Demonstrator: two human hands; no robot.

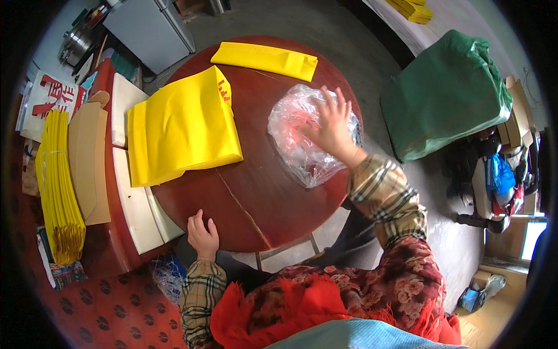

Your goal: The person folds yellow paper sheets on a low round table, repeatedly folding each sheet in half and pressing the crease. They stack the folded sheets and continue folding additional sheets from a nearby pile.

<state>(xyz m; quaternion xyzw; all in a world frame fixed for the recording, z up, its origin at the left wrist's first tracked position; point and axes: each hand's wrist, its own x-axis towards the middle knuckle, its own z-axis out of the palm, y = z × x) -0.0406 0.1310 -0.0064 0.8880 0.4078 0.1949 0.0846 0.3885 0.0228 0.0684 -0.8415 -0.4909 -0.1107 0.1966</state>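
My right hand (333, 126) is over a clear plastic bag (287, 141) on the right of a round dark red table (257, 192). Its fingers are spread; something pinkish red shows through the plastic. At the table's near left edge rests my left hand (203, 233), fingers apart, holding nothing. A yellow fabric bag (183, 131) with red print on its side lies flat on the table's left. Toward the far edge lies a folded yellow fabric piece (264, 60).
A bundle of yellow folded bags (61, 187) and brown cardboard (89, 161) lie at the left. A large green-covered object (440, 100) stands beyond the table on the right. Farther back are a grey cabinet (144, 32) and a metal pot (78, 43).
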